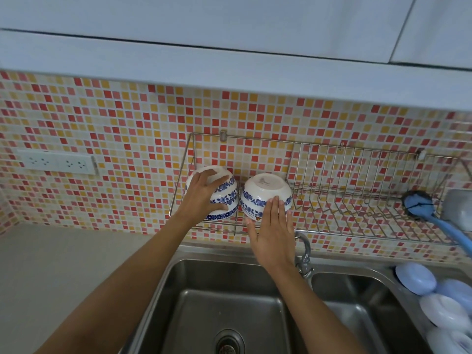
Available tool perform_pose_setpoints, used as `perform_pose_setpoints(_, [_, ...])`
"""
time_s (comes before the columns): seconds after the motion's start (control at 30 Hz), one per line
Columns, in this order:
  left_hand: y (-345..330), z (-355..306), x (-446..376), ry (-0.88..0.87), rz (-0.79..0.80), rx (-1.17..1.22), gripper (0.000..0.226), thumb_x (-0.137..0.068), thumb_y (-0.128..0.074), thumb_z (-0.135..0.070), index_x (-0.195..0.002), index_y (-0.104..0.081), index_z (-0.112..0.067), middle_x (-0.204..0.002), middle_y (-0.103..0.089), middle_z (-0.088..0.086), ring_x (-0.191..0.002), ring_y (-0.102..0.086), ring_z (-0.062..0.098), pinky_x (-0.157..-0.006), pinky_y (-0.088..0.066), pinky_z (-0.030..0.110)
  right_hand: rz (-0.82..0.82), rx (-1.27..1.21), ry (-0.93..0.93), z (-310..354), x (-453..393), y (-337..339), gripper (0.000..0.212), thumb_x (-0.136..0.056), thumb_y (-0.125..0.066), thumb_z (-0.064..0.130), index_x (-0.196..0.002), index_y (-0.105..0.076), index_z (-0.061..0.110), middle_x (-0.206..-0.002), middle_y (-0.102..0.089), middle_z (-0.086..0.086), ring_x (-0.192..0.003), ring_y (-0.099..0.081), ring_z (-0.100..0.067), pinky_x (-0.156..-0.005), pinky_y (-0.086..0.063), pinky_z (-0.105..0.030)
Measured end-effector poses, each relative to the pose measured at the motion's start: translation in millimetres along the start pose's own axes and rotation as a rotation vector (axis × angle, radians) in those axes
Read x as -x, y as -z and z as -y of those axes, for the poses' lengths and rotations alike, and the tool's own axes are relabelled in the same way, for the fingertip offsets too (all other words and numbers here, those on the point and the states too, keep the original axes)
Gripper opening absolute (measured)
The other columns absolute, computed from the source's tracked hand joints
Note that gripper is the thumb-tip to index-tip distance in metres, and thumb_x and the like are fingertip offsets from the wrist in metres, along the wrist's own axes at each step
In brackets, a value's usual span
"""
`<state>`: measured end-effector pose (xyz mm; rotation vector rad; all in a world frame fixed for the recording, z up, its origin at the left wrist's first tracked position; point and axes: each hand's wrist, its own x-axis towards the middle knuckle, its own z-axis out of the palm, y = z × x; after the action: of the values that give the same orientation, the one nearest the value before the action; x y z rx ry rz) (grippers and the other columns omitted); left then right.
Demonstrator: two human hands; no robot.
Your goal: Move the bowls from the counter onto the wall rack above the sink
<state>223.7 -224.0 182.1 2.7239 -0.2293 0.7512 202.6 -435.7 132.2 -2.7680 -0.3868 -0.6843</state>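
Observation:
Two white bowls with blue flower bands sit upside down on the left end of the wire wall rack [332, 226]. The left one [224, 198] looks like a stack of two nested bowls, and my left hand [204, 198] grips it from the front and top. The right bowl [265, 190] rests beside it, nearly touching. My right hand [274, 231] lies flat against the right bowl's front side, fingers straight and together, thumb spread.
A double steel sink [229, 302] with a tap [304, 254] lies below the rack. A blue-handled brush [429, 213] and a grey object [458, 208] sit at the rack's right end. Pale plastic lids or dishes [434, 295] are at right. A wall socket [58, 162] is at left.

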Motion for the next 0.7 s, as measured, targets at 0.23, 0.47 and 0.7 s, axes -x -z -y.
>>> perform_pose_setpoints(0.23, [-2, 1, 8, -0.012, 0.002, 0.015, 0.072, -0.074, -0.075, -0.04, -0.138, -0.045, -0.027, -0.146, -0.036, 0.012, -0.135, -0.026, 0.035, -0.114, -0.025, 0.051, 0.021, -0.004, 0.0, -1, 1, 0, 0.081, -0.093, -0.005, 0.063, -0.152, -0.006, 0.007, -0.161, -0.006, -0.011, -0.149, 0.0, -0.022, -0.12, 0.002, -0.042])
perform_pose_setpoints(0.47, [2, -8, 13, -0.026, 0.025, 0.028, 0.067, -0.071, -0.079, -0.031, -0.132, -0.054, -0.026, -0.144, -0.041, 0.01, -0.136, -0.027, 0.032, -0.113, -0.028, 0.05, 0.024, 0.012, 0.009, -2, 2, -1, 0.086, -0.09, 0.005, 0.064, -0.152, -0.008, 0.006, -0.161, -0.008, -0.012, -0.149, -0.001, -0.023, -0.121, -0.001, -0.044])
perform_pose_setpoints(0.7, [4, -13, 18, 0.014, 0.032, 0.1, 0.06, -0.075, -0.077, -0.021, -0.131, -0.055, -0.021, -0.142, -0.042, 0.01, -0.134, -0.03, 0.03, -0.113, -0.03, 0.047, 0.055, 0.026, 0.018, -2, 3, -1, 0.084, -0.09, 0.005, 0.064, -0.152, -0.002, 0.008, -0.161, -0.001, -0.01, -0.148, 0.006, -0.021, -0.119, 0.008, -0.041])
